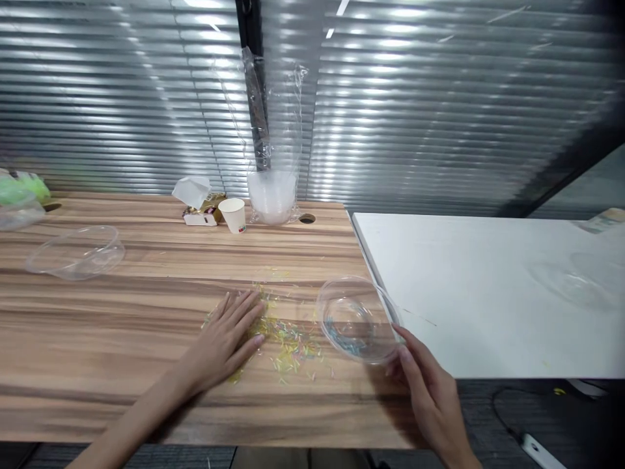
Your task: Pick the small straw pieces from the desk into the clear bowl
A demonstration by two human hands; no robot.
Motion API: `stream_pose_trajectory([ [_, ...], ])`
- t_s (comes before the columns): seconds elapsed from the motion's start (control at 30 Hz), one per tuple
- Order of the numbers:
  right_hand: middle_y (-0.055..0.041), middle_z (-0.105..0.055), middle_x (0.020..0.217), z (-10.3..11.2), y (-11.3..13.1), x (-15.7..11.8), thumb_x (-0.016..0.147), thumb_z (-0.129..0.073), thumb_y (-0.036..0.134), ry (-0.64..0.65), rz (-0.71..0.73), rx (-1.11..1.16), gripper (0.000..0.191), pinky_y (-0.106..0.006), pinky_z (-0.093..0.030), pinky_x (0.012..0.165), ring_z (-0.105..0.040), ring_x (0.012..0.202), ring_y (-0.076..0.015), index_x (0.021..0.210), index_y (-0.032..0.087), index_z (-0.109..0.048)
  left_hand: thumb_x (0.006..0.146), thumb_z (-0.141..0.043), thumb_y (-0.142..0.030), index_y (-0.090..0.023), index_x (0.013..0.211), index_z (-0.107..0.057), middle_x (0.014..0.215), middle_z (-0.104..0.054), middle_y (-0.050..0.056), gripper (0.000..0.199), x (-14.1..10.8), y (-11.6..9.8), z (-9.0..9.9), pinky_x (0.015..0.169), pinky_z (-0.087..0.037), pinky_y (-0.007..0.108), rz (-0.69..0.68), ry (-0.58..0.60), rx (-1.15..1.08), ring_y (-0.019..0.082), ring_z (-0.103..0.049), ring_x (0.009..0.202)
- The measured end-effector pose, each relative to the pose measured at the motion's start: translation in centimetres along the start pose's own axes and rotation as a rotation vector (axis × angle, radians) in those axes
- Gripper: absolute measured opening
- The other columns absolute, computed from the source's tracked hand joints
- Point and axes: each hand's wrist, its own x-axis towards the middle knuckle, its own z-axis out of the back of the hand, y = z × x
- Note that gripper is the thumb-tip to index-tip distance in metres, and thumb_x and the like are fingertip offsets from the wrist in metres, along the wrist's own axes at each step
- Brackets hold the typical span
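In the head view, near the right edge of a wood-grain table [161,306], the right hand [430,391] pinches the rim of a clear bowl [359,355] containing blue bits [347,340]. Toward the table's middle, the left hand [225,339] lies flat, fingers extended, gripping nothing visible, among scattered coloured bits [290,339]. A white table [469,286] stands just right of it, slatted blinds [415,117] behind it, dark floor [483,423] below.

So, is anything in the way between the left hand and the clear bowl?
Nothing tall that I can see: only small coloured pieces lie scattered on the wooden table between the left hand and the clear bowl held by the right hand.
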Motion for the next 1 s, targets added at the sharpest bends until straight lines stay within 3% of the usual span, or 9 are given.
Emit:
stream_pose_trajectory([
  [0.2,-0.0008,-0.061,0.075,-0.6,0.0,-0.8,0.098,-0.038,0.037,0.01,0.039,-0.077,0.048,-0.022,-0.05,0.066,-0.059,0.064,-0.0136,0.142,0.017,-0.037,0.093,-0.034,-0.057,-0.016,0.146,-0.029,0.153,-0.024,0.014,0.067,4.8,-0.4,-1.8,0.113,-0.022,0.053,0.02,-0.013,0.004,0.033,-0.015,0.143],
  [0.43,-0.0012,-0.059,0.074,-0.8,0.1,-0.5,0.098,-0.035,0.039,0.105,0.087,-0.079,0.047,-0.023,-0.05,0.066,-0.058,0.065,-0.0147,0.14,0.017,-0.04,0.092,-0.032,-0.06,-0.02,0.148,-0.026,0.155,-0.019,0.015,0.069,7.9,-2.0,-2.5,0.11,-0.018,0.061,0.009,0.046,0.002,0.041,-0.012,0.141],
  [0.63,0.0003,-0.058,0.071,-1.1,0.4,-0.3,0.098,-0.036,0.038,0.066,0.079,-0.059,0.046,-0.021,-0.049,0.064,-0.056,0.061,-0.0131,0.139,0.017,-0.041,0.091,-0.035,-0.059,-0.019,0.146,-0.031,0.155,-0.019,0.015,0.068,11.1,-1.1,-3.8,0.109,-0.016,0.063,0.065,0.007,0.013,0.04,-0.01,0.142],
  [0.8,-0.0017,-0.06,0.077,-1.2,0.2,-0.2,0.098,-0.034,0.037,0.112,0.122,-0.075,0.048,-0.021,-0.05,0.065,-0.058,0.064,-0.0139,0.141,0.015,-0.038,0.093,-0.033,-0.056,-0.02,0.145,-0.033,0.155,-0.02,0.013,0.063,11.3,-0.4,-4.5,0.109,-0.019,0.062,0.02,-0.008,0.015,0.038,-0.012,0.142],
  [1.0,-0.0018,-0.062,0.078,-1.0,0.3,-0.3,0.098,-0.036,0.034,0.116,0.175,-0.133,0.046,-0.022,-0.05,0.063,-0.058,0.064,-0.014,0.141,0.018,-0.039,0.092,-0.031,-0.058,-0.024,0.147,-0.029,0.155,-0.021,0.01,0.064,10.0,-0.6,-3.2,0.109,-0.019,0.06,-0.019,0.069,-0.017,0.04,-0.009,0.142],
])
